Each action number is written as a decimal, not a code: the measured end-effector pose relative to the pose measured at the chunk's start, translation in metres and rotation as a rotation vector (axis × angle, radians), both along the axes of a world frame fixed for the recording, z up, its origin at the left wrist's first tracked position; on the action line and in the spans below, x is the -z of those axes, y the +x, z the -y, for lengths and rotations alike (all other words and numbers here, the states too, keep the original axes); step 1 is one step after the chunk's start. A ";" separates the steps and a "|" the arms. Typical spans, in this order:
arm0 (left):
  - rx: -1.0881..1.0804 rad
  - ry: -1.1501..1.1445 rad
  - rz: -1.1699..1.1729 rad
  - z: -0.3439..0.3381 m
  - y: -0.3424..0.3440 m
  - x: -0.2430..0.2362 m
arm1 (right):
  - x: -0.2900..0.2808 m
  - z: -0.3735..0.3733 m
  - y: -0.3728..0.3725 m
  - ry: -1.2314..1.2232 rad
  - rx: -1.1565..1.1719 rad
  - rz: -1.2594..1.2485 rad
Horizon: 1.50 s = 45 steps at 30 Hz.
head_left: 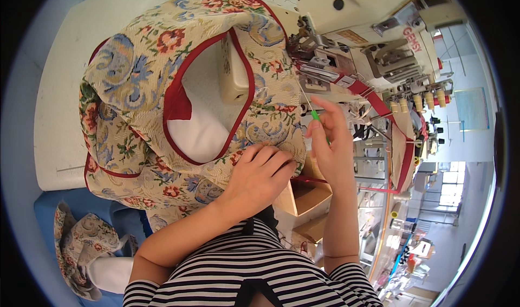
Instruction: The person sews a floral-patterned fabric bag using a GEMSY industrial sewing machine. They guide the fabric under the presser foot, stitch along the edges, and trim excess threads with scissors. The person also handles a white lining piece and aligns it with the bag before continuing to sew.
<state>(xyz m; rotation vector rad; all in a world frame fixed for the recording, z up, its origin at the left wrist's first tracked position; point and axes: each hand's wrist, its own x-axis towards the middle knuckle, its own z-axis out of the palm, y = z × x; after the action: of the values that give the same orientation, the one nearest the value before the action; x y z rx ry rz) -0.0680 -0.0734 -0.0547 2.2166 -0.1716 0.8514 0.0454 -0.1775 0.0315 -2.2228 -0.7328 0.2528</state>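
A floral tapestry fabric piece with dark red bound edges and a large oval opening lies over the machine table. My left hand rests on it below the opening, back of the hand up, its slightly bent fingers spread on the cloth near the right edge. In my right hand is a thin metal-shafted tool with a green handle, pinched between thumb and fingers. Its shaft points up toward the sewing machine's presser area, just right of the fabric's bound edge. The exact tip is hard to make out.
The sewing machine head stands at upper right, with a dark red binding strip running through its guides. Thread cones are beyond. A cardboard box sits below my right hand. More floral pieces lie in a blue bin at lower left.
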 end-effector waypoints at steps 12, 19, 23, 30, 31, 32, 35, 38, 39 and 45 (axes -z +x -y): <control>-0.011 0.011 0.002 0.001 0.000 -0.004 | 0.006 -0.027 0.006 -0.022 -0.007 0.362; -0.007 -0.006 0.005 0.002 0.000 -0.003 | 0.007 -0.031 0.016 -0.093 -0.022 0.444; 0.006 -0.014 -0.005 0.001 0.000 -0.003 | 0.007 -0.032 0.015 -0.125 0.004 0.471; 0.002 -0.011 -0.003 0.002 0.000 -0.002 | -0.006 -0.036 0.005 -0.383 0.041 0.648; -0.002 -0.006 0.000 0.001 0.000 -0.002 | -0.009 -0.036 0.003 -0.398 0.031 0.673; -0.002 -0.008 -0.003 0.001 0.000 -0.003 | -0.012 -0.036 0.001 -0.413 0.021 0.698; 0.001 -0.009 -0.005 0.001 -0.001 -0.004 | -0.013 -0.030 0.000 -0.364 0.012 0.646; -0.001 -0.004 0.000 0.002 -0.002 -0.005 | -0.001 -0.017 -0.001 -0.106 0.052 0.382; -0.002 -0.004 0.004 0.002 -0.002 -0.006 | 0.005 -0.013 -0.003 0.007 0.070 0.269; -0.014 0.020 0.013 0.003 0.000 -0.008 | 0.024 -0.013 -0.003 0.200 0.107 -0.064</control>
<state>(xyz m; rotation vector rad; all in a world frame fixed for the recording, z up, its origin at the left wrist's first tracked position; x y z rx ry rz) -0.0678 -0.0764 -0.0466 2.2333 -0.1720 0.8758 0.0423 -0.1642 0.0075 -2.0468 -0.5763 0.1883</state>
